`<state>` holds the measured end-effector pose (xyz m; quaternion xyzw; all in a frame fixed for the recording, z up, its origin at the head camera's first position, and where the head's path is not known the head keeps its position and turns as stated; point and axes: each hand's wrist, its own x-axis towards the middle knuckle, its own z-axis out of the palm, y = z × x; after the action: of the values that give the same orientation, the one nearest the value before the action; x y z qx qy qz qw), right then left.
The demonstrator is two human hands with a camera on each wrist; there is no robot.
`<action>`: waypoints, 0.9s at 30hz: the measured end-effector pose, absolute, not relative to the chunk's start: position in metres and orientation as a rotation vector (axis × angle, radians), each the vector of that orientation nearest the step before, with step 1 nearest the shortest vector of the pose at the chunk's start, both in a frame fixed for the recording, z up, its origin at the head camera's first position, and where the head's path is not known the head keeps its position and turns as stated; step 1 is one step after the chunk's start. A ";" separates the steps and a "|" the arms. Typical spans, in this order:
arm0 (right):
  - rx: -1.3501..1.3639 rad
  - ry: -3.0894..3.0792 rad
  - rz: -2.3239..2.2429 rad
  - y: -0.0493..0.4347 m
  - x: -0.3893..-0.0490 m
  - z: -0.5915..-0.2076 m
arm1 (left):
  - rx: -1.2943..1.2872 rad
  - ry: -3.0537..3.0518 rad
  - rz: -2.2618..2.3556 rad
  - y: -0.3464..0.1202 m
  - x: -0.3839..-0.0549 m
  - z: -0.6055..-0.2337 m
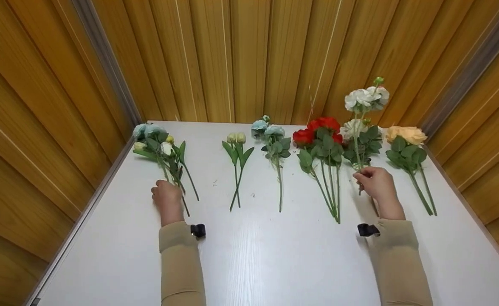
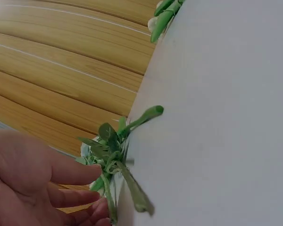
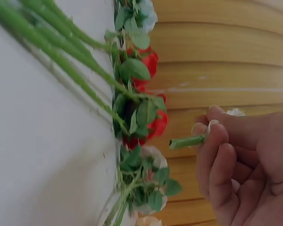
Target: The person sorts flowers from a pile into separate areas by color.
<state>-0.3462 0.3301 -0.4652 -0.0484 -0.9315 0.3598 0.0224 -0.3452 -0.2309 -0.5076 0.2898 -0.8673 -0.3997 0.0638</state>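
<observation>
In the head view my left hand [image 1: 167, 199] is at the left pile, its thumb and fingertips around a thin green stem [image 2: 108, 197]. Pale blue flowers [image 1: 149, 131] and a white tulip [image 1: 166, 148] top this pile; which bloom the stem bears is hard to tell. My right hand [image 1: 376, 185] pinches the stem of a white flower [image 1: 362, 100], raised upright above the table. Its cut stem end [image 3: 186, 141] pokes out past the fingertips in the right wrist view. Another white flower [image 1: 353, 127] lies behind it on the table.
Across the white table [image 1: 249, 255] lie pale tulips [image 1: 236, 138], blue flowers [image 1: 274, 131], red flowers [image 1: 323, 125] with several stems, and peach flowers [image 1: 406, 135] at the right. Wood-patterned walls [image 1: 249, 59] close off the back and sides.
</observation>
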 end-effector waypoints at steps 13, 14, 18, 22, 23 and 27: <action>-0.363 -3.066 1.025 0.372 -0.345 -0.493 | 0.790 -2.536 -1.424 -0.238 -0.345 -0.509; -0.369 -3.081 1.005 0.372 -0.345 -0.494 | 0.807 -2.496 -1.537 -0.240 -0.346 -0.508; -0.396 -3.097 0.991 0.372 -0.344 -0.497 | 0.893 -2.260 -1.963 -0.245 -0.352 -0.502; -0.415 -3.087 1.004 0.369 -0.342 -0.496 | 0.875 -2.120 -2.122 -0.249 -0.354 -0.500; -0.413 -3.080 0.997 0.369 -0.342 -0.495 | 0.863 -2.095 -2.141 -0.249 -0.354 -0.500; -0.393 -3.002 0.924 0.368 -0.340 -0.491 | 0.829 -2.028 -2.168 -0.247 -0.354 -0.499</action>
<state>-0.3398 0.3681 -0.4909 -0.1240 -0.9483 0.2920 -0.0120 -0.3539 -0.2473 -0.4989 0.2689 -0.6576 -0.7031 0.0297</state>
